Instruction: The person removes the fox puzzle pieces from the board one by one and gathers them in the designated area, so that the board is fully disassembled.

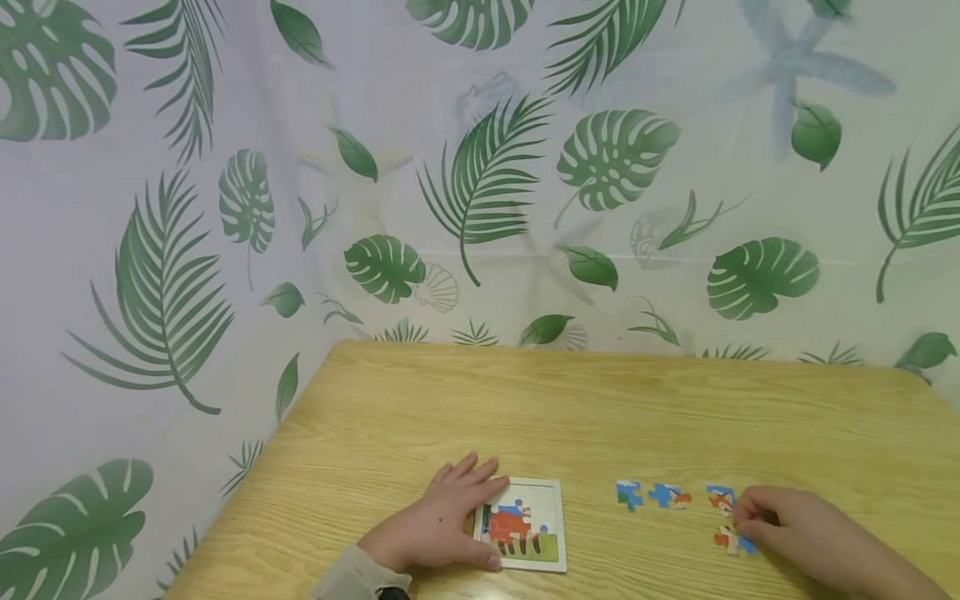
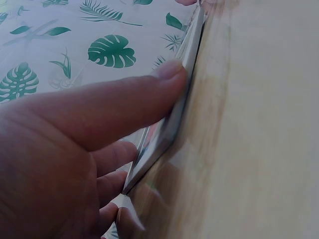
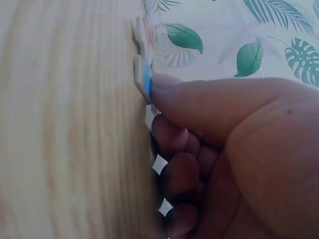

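A square puzzle tray [image 1: 562, 533] lies on the table, partly filled with a red, blue and green picture. My left hand [image 1: 442, 517] rests at its left side with fingers spread, the index finger by the far edge and the thumb at the near edge. In the left wrist view the thumb of my left hand [image 2: 89, 129] touches the rim of the tray [image 2: 154, 154]. To the right, my right hand [image 1: 802, 529] pinches a loose puzzle piece [image 1: 747, 545]. The right wrist view shows the thumb of my right hand [image 3: 224, 134] against the blue piece [image 3: 146, 79], other fingers curled.
Between the tray and my right hand lie a blue-green piece [image 1: 628, 493] and a blue-orange piece [image 1: 667, 495]. Another piece [image 1: 720, 498] and an orange-white one [image 1: 726, 538] lie beside my right fingers. A leaf-patterned sheet [image 1: 510, 308] stands behind the wooden table [image 1: 600, 400].
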Demonstrator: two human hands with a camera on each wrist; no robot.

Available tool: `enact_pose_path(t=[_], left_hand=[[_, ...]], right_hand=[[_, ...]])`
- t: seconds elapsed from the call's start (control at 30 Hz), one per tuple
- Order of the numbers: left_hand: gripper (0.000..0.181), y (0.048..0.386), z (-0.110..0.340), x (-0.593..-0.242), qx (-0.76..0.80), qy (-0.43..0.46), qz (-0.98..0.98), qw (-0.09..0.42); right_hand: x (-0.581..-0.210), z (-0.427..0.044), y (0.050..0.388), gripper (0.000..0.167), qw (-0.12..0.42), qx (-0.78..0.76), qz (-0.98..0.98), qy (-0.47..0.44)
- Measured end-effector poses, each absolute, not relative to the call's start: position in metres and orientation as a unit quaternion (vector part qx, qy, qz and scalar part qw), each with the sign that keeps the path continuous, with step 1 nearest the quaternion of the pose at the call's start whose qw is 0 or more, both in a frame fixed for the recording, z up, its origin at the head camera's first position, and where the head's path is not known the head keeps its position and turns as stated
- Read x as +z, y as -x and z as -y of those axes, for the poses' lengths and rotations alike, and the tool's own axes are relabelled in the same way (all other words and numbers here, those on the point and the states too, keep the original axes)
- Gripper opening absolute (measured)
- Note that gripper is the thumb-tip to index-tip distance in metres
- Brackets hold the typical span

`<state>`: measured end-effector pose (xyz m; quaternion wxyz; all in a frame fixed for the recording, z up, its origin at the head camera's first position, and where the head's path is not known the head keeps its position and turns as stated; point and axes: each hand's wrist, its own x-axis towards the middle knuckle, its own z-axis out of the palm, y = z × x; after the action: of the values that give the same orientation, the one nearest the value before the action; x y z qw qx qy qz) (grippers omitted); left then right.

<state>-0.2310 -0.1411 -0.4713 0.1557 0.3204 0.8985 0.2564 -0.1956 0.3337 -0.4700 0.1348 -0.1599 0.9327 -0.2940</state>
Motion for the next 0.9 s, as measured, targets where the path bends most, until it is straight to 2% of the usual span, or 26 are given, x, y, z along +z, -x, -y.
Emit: enact_pose_path(t=[0.6,0.77,0.9], left_hand=[[0.098,0.23,0.14,-0.471,0.259,-0.321,-0.897,0.156],[0.098,0.229,0.139,-0.471,0.26,-0.323,-0.896,0.159],[0.099,0.23,0.141,-0.472,0.256,-0.324,-0.897,0.156]], right_hand=[[-0.463,-0.336,0.195,0.019,0.137,-0.353,-0.913,0.15],[-0.453,-0.317,0.195,0.022,0.13,-0.358,-0.914,0.14],[-0.443,-0.287,0.197,0.021,0.128,-0.38,-0.901,0.166]])
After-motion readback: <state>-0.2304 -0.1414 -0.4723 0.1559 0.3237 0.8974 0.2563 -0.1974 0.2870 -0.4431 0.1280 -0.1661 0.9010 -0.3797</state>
